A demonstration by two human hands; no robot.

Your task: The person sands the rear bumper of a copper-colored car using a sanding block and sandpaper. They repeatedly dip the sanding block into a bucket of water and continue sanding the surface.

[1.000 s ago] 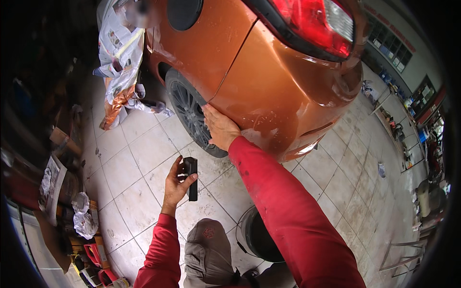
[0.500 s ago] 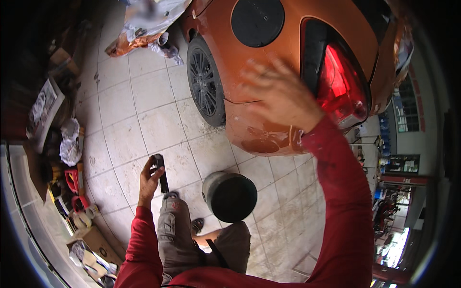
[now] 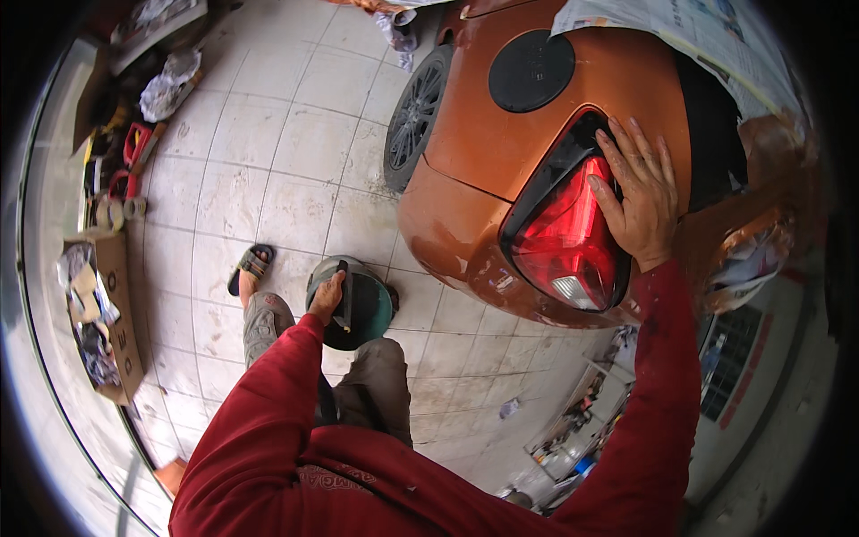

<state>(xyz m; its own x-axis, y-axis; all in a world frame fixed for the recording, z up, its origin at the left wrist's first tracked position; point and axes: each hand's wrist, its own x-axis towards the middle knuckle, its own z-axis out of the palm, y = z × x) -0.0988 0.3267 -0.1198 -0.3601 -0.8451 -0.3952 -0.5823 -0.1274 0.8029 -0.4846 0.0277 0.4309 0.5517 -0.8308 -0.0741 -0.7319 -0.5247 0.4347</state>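
My right hand [image 3: 640,192] lies with fingers spread on the orange car [image 3: 447,228], at the edge of the red tail light [image 3: 568,233]; its thumb overlaps the lens. The fingers reach up along the body panel. Closed around a long, narrow black block [image 3: 342,309], my left hand [image 3: 328,291] is above the dark bucket [image 3: 387,333]. The bucket stands on the floor by my knees, and its greenish inside shows past the block. A round black fuel cap cover [image 3: 531,72] sits on the car's side.
Printed plastic sheeting [image 3: 644,31] covers part of the car at the top. A wheel [image 3: 418,116] shows beyond the bumper. On the left, a cardboard box [image 3: 121,313] of scraps and red-handled tools [image 3: 136,143] line the tiled floor [image 3: 233,134]. Shelving [image 3: 573,421] stands lower right.
My right hand has gone from a blurred sweep over the side panel to rest beside the tail light. My left hand has brought the block over the bucket. The view has shifted right.
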